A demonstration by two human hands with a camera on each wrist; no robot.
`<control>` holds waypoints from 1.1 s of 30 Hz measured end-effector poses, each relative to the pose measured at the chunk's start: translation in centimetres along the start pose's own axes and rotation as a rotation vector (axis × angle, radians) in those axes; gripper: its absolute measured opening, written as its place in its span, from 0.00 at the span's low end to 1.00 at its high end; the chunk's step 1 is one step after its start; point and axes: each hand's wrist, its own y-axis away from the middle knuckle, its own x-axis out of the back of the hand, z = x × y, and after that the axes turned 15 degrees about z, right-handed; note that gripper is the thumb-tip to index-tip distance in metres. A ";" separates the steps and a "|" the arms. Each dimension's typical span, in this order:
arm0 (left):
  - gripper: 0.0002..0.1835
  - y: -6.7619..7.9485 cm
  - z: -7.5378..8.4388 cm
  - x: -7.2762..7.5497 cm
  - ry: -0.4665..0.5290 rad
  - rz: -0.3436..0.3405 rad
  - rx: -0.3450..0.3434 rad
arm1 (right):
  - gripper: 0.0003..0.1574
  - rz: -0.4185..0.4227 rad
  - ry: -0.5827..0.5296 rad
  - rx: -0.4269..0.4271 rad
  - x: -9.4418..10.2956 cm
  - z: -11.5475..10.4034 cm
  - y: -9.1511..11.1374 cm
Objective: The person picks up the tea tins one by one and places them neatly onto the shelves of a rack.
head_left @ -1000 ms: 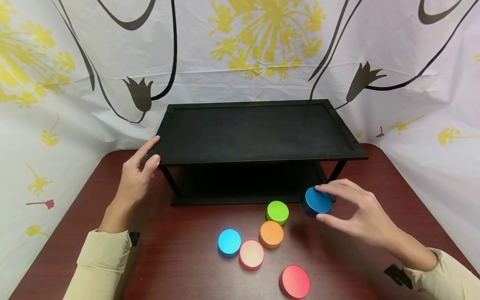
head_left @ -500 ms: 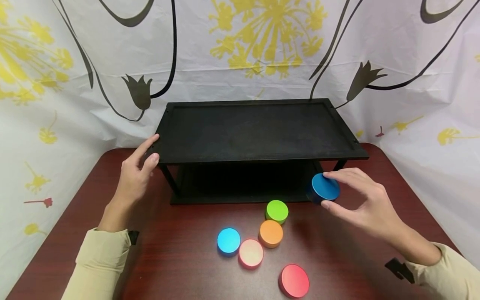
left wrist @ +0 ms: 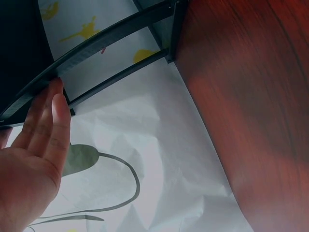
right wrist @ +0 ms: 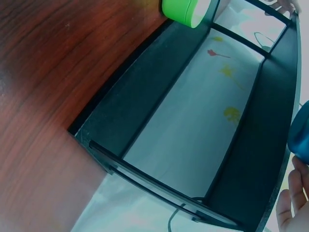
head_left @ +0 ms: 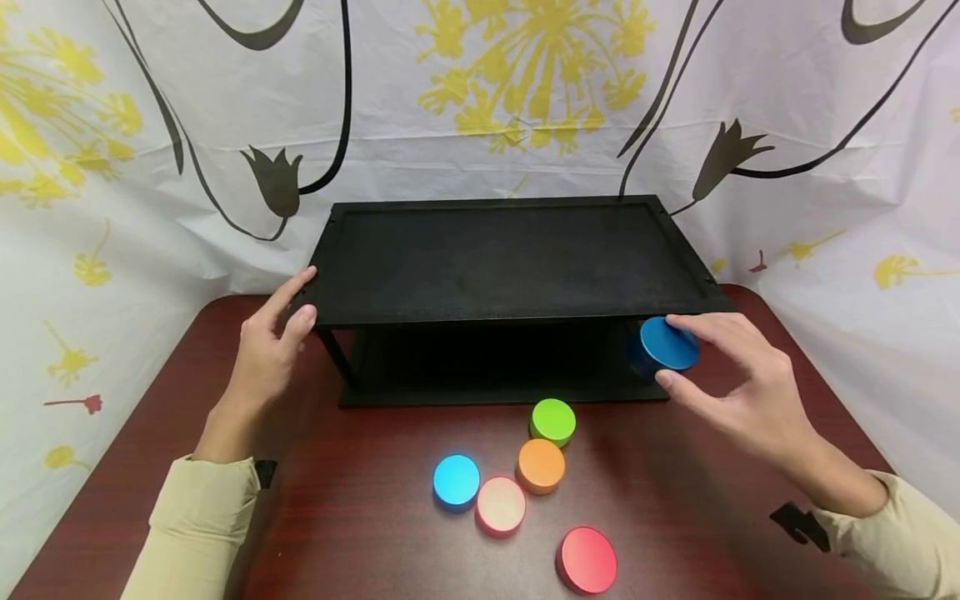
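My right hand (head_left: 753,392) pinches a dark blue round block (head_left: 667,344) between thumb and fingers, off the table, in front of the right end of the black two-tier shelf (head_left: 502,262). In the right wrist view this blue block (right wrist: 301,135) sits at the right border, by the shelf's upper board. My left hand (head_left: 262,354) touches the left edge of the top board with straight fingers. From the left wrist view, its fingers (left wrist: 46,125) lie along the shelf's side frame.
Before the shelf, on the dark red table (head_left: 360,517), stand green (head_left: 552,421), orange (head_left: 541,465), light blue (head_left: 456,481), pale pink (head_left: 501,505) and red (head_left: 587,560) round blocks. A patterned white cloth (head_left: 465,171) hangs behind and at both sides.
My right hand has lifted the dark blue block up and rightward, from low before the shelf to the height of its top board's front edge. My left hand stays at the shelf's left edge.
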 end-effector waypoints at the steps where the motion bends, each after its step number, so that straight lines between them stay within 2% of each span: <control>1: 0.24 0.0 0.0 0.0 -0.001 0.000 0.000 | 0.36 0.002 0.007 -0.003 0.1 0.1 0.0; 11: 0.24 0.1 0.0 -0.1 -0.001 -0.004 0.005 | 0.32 0.034 0.096 -0.039 0.6 1.4 -1.1; 18: 0.24 0.0 0.0 0.0 -0.002 0.000 -0.001 | 0.31 0.064 0.106 -0.037 0.5 2.2 -2.0; 22: 0.24 0.0 0.0 0.1 0.000 0.001 -0.005 | 0.31 0.068 0.126 -0.038 0.4 2.4 -2.4; 29: 0.24 0.0 -0.1 0.0 0.006 0.003 -0.008 | 0.29 0.092 0.186 -0.065 -0.3 1.5 -3.2; 33: 0.24 0.0 -0.1 0.0 0.010 0.002 -0.011 | 0.31 0.088 0.222 -0.080 -0.3 2.2 -3.3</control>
